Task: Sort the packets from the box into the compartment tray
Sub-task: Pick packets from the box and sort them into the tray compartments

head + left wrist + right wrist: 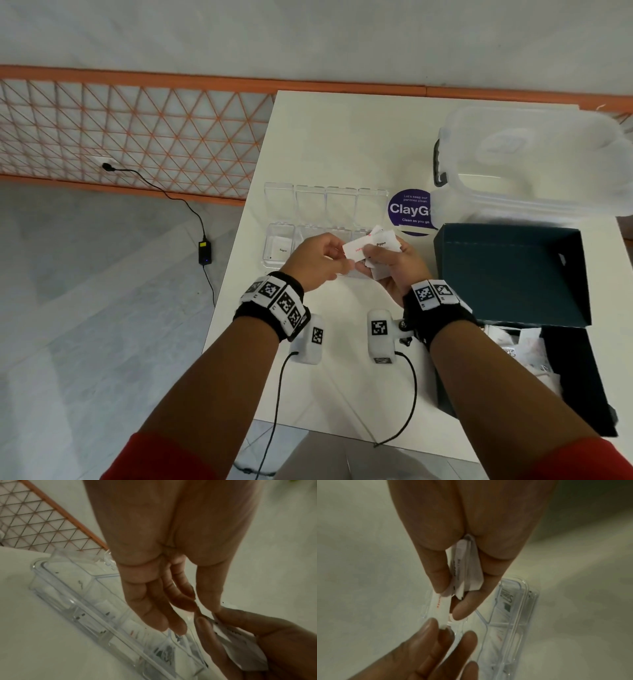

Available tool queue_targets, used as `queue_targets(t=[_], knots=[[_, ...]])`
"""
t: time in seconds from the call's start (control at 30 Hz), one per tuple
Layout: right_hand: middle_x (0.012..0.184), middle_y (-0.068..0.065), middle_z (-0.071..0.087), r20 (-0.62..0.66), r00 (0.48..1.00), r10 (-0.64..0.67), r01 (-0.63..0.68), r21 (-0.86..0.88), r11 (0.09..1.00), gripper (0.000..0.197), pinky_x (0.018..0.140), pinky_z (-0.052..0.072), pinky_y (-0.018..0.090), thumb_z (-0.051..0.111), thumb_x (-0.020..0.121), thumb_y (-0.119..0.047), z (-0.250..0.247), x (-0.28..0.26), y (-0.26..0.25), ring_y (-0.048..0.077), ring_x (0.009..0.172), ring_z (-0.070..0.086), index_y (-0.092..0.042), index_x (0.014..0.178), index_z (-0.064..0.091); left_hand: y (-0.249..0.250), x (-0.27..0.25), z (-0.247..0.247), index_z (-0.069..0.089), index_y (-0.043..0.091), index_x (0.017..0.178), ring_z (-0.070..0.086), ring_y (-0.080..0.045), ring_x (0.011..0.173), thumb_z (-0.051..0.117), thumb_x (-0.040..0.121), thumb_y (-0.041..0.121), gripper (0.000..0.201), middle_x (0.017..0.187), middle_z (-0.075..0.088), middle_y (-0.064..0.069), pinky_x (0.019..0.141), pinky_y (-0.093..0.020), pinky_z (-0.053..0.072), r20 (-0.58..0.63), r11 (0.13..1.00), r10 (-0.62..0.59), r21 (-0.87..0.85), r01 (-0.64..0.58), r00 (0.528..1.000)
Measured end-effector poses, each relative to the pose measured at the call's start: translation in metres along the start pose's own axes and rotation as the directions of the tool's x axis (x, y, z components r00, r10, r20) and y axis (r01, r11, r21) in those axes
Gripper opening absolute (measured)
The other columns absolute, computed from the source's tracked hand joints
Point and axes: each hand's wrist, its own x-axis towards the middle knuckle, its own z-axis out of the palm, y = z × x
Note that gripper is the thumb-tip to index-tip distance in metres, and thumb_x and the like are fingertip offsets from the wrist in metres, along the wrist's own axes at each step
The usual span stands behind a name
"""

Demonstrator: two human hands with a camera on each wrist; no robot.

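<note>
— Clutter first: what sits around my hands?

— Behind them, a clear lidded tub (534,164) on a purple round sticker (409,210). To the right, the dark box (513,274) with its lid up and white packets (520,346) inside. Off the white table (342,137), a black cable and adapter (205,253) lie on the floor by an orange lattice fence (137,133).

— And the hands?

— My right hand (394,270) grips a small stack of packets (382,250) between thumb and fingers. My left hand (313,260) pinches the red-printed packet (356,251) at the stack's front (both hands hover over the compartment tray (279,250)).

— Anything blocking?

— From the head view my hands hide the tray's middle compartments; only a sachet (281,247) at the far left shows. The left wrist view looks under the hand and shows sachets in several compartments along the tray (72,601). The right wrist view shows the stack (465,566) edge-on.
</note>
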Motion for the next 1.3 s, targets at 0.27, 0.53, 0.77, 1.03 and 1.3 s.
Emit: queue_targets(t=[0.27, 0.53, 0.77, 1.03, 1.3], knots=[[0.082, 0.014, 0.068, 0.092, 0.995, 0.045, -0.026, -0.197, 0.98, 0.019, 0.063, 0.059, 0.033, 0.064, 0.086, 0.007, 0.006, -0.007, -0.002, 0.022, 0.067, 0.066, -0.003, 0.103, 0.066, 0.002, 0.004, -0.008, 0.06, 0.014, 0.089, 0.072, -0.021, 0.076, 0.06, 0.09, 0.002, 0.012, 0.089, 0.067, -0.009, 0.063, -0.025, 0.056, -0.132, 0.978, 0.001, -0.207, -0.029, 0.991], [0.086, 0.018, 0.063, 0.056, 0.996, 0.065, -0.048, -0.263, 0.963, 0.017, 0.06, 0.053, 0.033, 0.061, 0.091, 0.003, 0.011, -0.006, -0.006, 0.025, 0.064, 0.059, 0.005, 0.108, 0.062, 0.003, 0.021, -0.018, 0.068, 0.025, 0.091, 0.063, -0.006, 0.084, 0.063, 0.088, 0.013, 0.014, 0.09, 0.068, 0.007, 0.077, -0.014, 0.047, -0.216, 0.959, 0.173, 0.259, -0.115, 0.961], [0.093, 0.017, 0.069, 0.028, 0.996, 0.087, -0.075, -0.284, 0.956, 0.021, 0.067, 0.057, 0.036, 0.061, 0.092, 0.002, -0.006, -0.006, -0.003, 0.026, 0.069, 0.061, 0.003, 0.113, 0.062, 0.0, 0.038, -0.011, 0.068, 0.02, 0.091, 0.058, -0.007, 0.072, 0.063, 0.088, 0.013, 0.01, 0.089, 0.066, 0.004, 0.062, -0.014, 0.043, -0.146, 0.861, 0.168, 0.504, -0.073, 0.975], [0.099, 0.019, 0.07, 0.003, 0.997, 0.082, -0.077, -0.299, 0.951, 0.026, 0.066, 0.058, 0.036, 0.064, 0.09, 0.0, -0.011, 0.005, -0.009, 0.026, 0.074, 0.067, 0.004, 0.116, 0.063, -0.007, 0.05, 0.002, 0.068, 0.023, 0.101, 0.063, -0.023, 0.092, 0.059, 0.089, 0.019, 0.016, 0.101, 0.068, -0.003, 0.08, -0.032, 0.051, -0.043, 0.6, 0.144, 0.798, -0.052, 0.989], [0.095, 0.017, 0.069, 0.054, 0.984, 0.167, -0.156, -0.174, 0.972, 0.021, 0.072, 0.059, 0.044, 0.052, 0.096, -0.008, -0.011, 0.011, -0.011, 0.038, 0.096, 0.067, -0.001, 0.113, 0.062, -0.014, 0.053, 0.002, 0.063, 0.017, 0.116, 0.058, -0.024, 0.106, 0.054, 0.091, 0.013, 0.027, 0.116, 0.064, -0.004, 0.086, -0.033, 0.045, 0.005, 0.552, 0.224, 0.824, -0.13, 0.975]])
